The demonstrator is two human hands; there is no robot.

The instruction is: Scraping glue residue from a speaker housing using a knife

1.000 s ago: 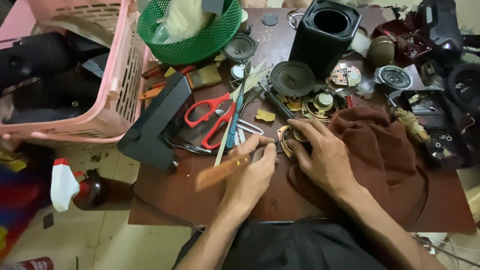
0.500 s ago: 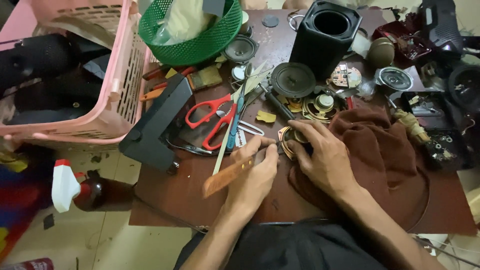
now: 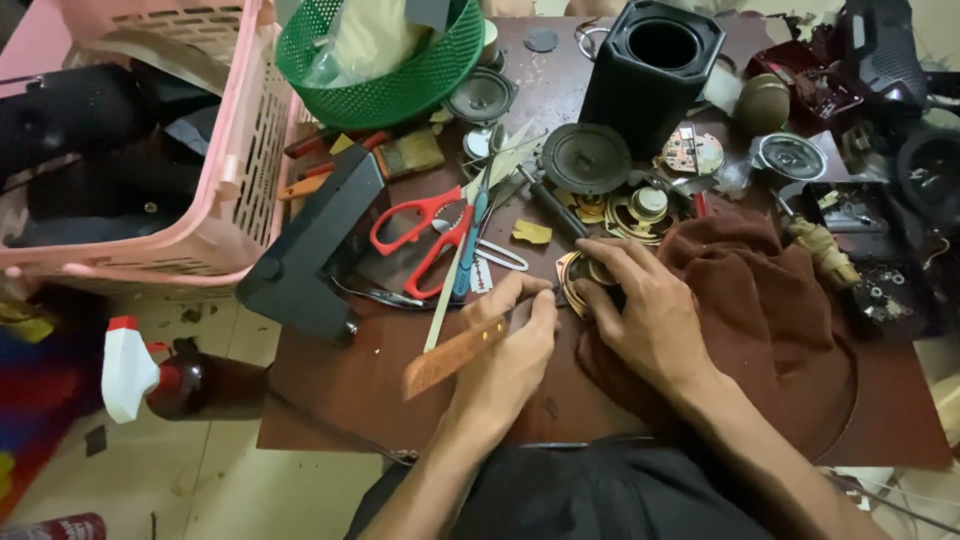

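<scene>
Copper ring [image 3: 572, 270] between both hands' fingers [image 3: 600, 262]

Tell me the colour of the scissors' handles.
Red; the scissors lie left of the left hand, clearest in the head view.

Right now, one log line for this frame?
left hand: holds orange-handled tool | right hand: steadies copper ring part | brown cloth beneath | red scissors nearby
</scene>
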